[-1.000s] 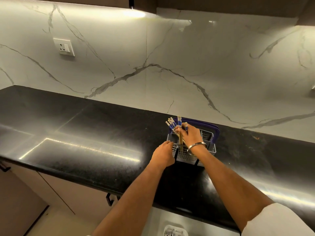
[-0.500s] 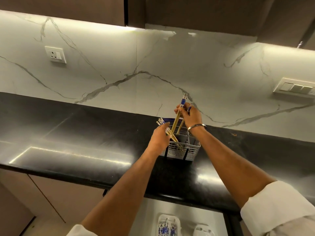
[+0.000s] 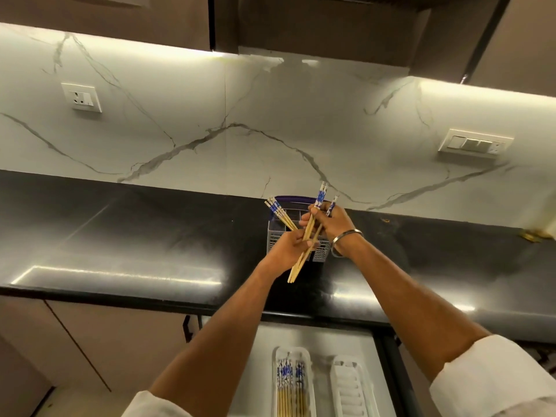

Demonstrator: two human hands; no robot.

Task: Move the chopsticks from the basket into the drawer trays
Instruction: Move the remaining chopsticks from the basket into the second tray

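Note:
A grey slotted basket (image 3: 273, 239) with a purple handle stands on the black counter, mostly hidden behind my hands. My left hand (image 3: 287, 246) grips a bundle of wooden chopsticks (image 3: 278, 212) with blue-and-white tops, fanned up to the left. My right hand (image 3: 329, 223), with a metal bangle on its wrist, grips a second bundle of chopsticks (image 3: 319, 196) that slants down to the left across my left hand. Below the counter an open drawer holds a white tray (image 3: 276, 395) with several chopsticks in it and a second white ribbed tray (image 3: 350, 392) with none.
The glossy black counter (image 3: 135, 236) runs across the view under a white marble wall. A socket (image 3: 81, 97) sits on the wall at left and a switch plate (image 3: 475, 144) at right. Dark wall cabinets hang above. Brown cabinet fronts are at lower left.
Both hands have lifted chopsticks up out of the basket, and the right bundle now crosses over the left hand. The view tilted so the open drawer and its trays show.

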